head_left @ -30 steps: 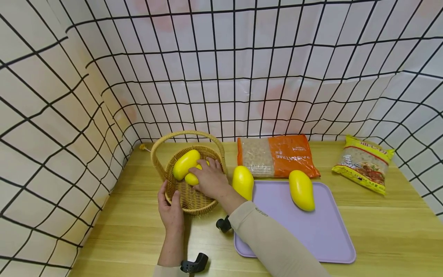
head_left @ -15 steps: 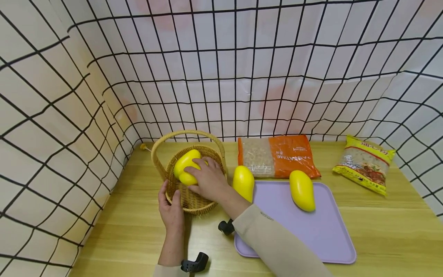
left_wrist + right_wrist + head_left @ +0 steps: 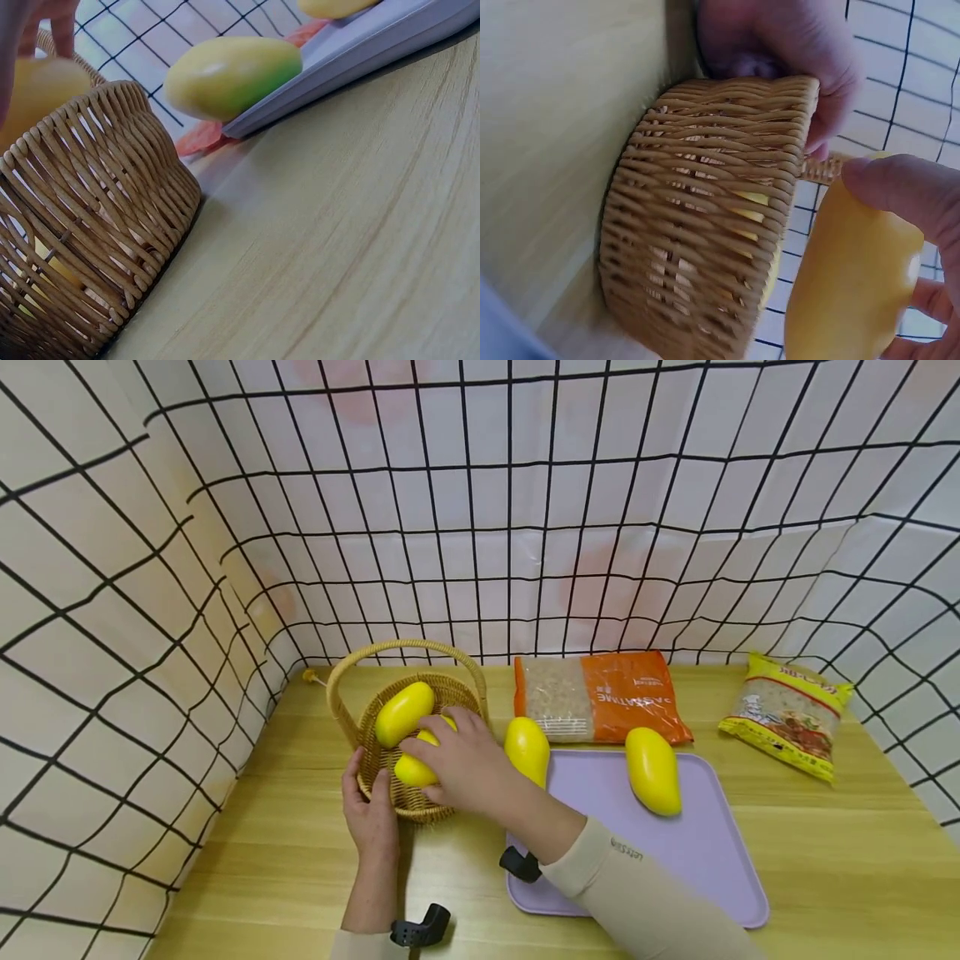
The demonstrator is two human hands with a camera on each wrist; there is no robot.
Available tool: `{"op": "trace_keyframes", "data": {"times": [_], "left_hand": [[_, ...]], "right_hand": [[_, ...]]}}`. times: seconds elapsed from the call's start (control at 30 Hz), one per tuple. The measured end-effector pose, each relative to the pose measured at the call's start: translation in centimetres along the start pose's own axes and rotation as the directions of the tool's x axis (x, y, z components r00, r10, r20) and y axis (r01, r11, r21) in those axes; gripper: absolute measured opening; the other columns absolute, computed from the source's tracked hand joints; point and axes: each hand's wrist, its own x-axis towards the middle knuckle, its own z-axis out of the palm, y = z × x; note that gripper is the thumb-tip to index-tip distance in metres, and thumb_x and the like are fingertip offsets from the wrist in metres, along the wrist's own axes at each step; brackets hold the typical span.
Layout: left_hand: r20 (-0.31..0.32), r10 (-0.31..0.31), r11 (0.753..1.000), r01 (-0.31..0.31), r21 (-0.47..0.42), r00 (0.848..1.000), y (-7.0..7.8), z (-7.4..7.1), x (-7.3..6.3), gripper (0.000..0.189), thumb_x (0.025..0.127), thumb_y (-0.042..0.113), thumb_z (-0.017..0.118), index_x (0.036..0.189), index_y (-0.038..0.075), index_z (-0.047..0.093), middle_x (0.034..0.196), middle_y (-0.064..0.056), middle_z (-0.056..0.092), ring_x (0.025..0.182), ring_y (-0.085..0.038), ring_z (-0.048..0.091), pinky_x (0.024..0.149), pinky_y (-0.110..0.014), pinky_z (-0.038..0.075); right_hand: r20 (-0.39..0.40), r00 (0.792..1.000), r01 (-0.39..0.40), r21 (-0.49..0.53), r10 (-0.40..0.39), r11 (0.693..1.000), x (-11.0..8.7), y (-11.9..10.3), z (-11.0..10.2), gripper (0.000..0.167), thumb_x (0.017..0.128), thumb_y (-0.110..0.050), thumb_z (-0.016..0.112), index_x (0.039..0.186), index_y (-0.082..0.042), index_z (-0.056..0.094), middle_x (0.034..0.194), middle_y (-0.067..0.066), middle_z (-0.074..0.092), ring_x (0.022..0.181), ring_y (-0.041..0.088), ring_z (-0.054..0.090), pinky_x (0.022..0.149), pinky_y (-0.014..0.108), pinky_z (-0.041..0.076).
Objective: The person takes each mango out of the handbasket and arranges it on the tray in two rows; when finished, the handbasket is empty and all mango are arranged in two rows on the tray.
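My right hand point(image 3: 472, 768) grips a yellow mango point(image 3: 412, 771) over the near side of a wicker basket point(image 3: 424, 815). In the right wrist view, thumb and fingers wrap this mango point(image 3: 855, 277), which is beside and above the woven rim. A second mango point(image 3: 405, 714) lies inside the basket at its far left. My left hand point(image 3: 372, 814) holds the basket's near left rim, its thumb on the front side. To the right, one mango point(image 3: 527, 747) leans at the corner of a lilac tray point(image 3: 675, 877), and another mango point(image 3: 652, 771) lies on the tray's far part.
Behind the tray lies an orange and clear bag of pasta point(image 3: 600, 697). A yellow food bag point(image 3: 787, 714) sits at the far right. The basket's tall arched handle point(image 3: 408, 644) stands upright. Grid-patterned cloth walls point(image 3: 510, 527) enclose the wooden table.
My right hand, holding the mango, has moved up from the basket's inside and toward me, away from the other mango. The left hand and basket have stayed in place.
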Motion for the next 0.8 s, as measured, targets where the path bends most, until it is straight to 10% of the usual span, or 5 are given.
{"op": "trace_keyframes", "data": {"times": [0.33, 0.63, 0.8], "left_hand": [[0.006, -0.016, 1.000, 0.017, -0.024, 1.000, 0.2, 0.0, -0.2, 0.051, 0.099, 0.007, 0.056, 0.149, 0.012, 0.048, 0.162, -0.006, 0.039, 0.152, -0.023, 0.029, 0.126, -0.046, 0.028], [0.005, -0.010, 0.999, 0.010, -0.033, 1.000, 0.2, 0.0, -0.2, 0.052, 0.098, 0.005, 0.056, 0.149, 0.011, 0.048, 0.163, -0.009, 0.038, 0.154, -0.025, 0.025, 0.129, -0.044, 0.019], [0.006, -0.010, 1.000, 0.010, -0.028, 1.000, 0.0, 0.1, -0.1, 0.051, 0.099, 0.006, 0.056, 0.149, 0.011, 0.048, 0.162, -0.008, 0.039, 0.155, -0.024, 0.025, 0.129, -0.043, 0.018]], "right_hand": [[-0.120, 0.990, 0.076, 0.013, -0.074, 0.997, -5.0, 1.2, -1.8, 0.055, 0.085, -0.048, 0.079, 0.134, -0.032, 0.061, 0.141, 0.007, 0.057, 0.130, 0.039, 0.055, 0.105, 0.052, 0.052], [-0.365, 0.931, 0.043, 0.121, 0.004, 0.992, -8.9, 2.9, -2.1, 0.065, 0.082, -0.054, 0.080, 0.134, -0.020, 0.060, 0.137, 0.004, 0.064, 0.125, 0.027, 0.062, 0.094, 0.041, 0.060], [-0.327, 0.919, -0.045, 0.466, 0.219, 0.884, -10.1, 3.4, -1.5, 0.068, 0.087, -0.038, 0.080, 0.143, -0.015, 0.048, 0.136, 0.007, 0.062, 0.111, 0.020, 0.065, 0.087, 0.034, 0.061]]}}
